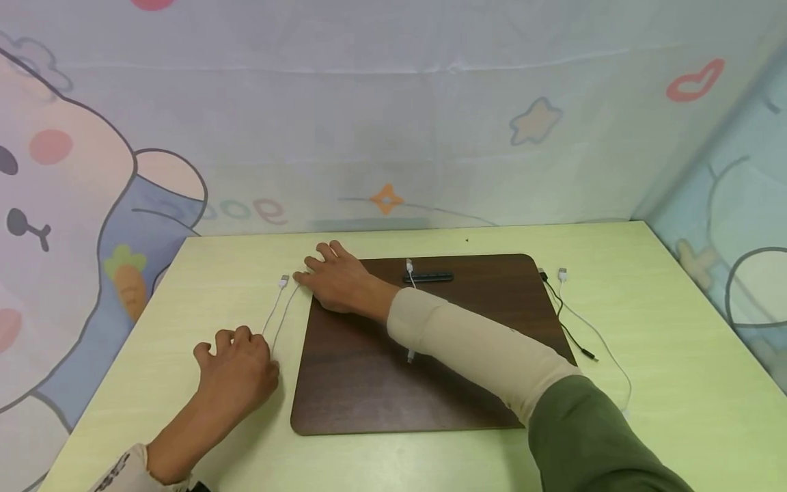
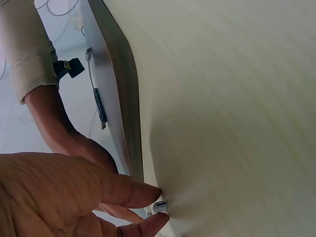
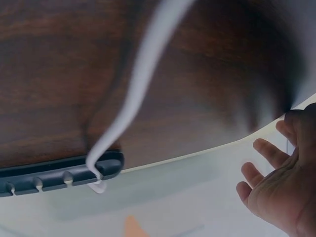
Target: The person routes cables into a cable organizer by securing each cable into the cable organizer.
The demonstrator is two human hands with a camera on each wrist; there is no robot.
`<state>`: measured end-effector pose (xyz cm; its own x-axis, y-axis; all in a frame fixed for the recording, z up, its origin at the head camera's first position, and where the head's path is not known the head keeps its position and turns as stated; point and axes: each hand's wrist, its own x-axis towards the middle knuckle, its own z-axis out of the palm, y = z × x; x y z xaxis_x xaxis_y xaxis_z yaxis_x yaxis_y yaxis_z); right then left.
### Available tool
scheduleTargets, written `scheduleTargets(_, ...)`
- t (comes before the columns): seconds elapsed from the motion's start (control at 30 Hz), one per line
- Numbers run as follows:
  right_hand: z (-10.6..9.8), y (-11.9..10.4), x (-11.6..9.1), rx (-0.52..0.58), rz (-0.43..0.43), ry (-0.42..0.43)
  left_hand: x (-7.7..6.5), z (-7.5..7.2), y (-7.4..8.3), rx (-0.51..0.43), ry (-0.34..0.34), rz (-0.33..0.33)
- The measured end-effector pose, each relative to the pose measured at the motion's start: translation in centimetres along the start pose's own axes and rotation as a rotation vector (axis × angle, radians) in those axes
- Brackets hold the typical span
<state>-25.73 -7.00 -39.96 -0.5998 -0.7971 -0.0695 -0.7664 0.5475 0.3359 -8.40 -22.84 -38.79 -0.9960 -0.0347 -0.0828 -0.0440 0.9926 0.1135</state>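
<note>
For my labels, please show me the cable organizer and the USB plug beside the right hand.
Black cable organizer (image 3: 53, 175): right wrist view, slotted bar's middle.
White USB plug (image 1: 284, 281): head view, body's middle.

"What is behind the table (image 1: 695, 362)?"
"From here I see a cloth (image 1: 369, 102) with a star (image 1: 537, 121), a red heart (image 1: 679, 91), a cartoon animal (image 1: 74, 219)."
"And the carrot (image 1: 130, 288)?"
"Yes, orange with green leaves."
</note>
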Motion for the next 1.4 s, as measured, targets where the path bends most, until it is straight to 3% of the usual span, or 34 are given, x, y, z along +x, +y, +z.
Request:
scheduleTargets(0.27,-0.5,-0.5,0.9,-0.053,-0.009,-0.033,-0.1,0.2,-0.1,0.012,0.000,0.002)
scheduleTargets(0.7,-0.7,-0.6,1.5,-0.082,-0.012,0.036,-0.2,0.3,0.2,0.014,-0.023,0.012)
scheduleTargets(1.03,-0.9,-1.1,1.9,-0.090,-0.036,0.143,-0.3,0.1,0.4,0.019,-0.038,-0.002)
scheduleTargets(1.4,-0.8,-1.5,2.1,-0.114,-0.032,0.146,-0.6,0.0,0.4,0.009,-0.019,-0.003)
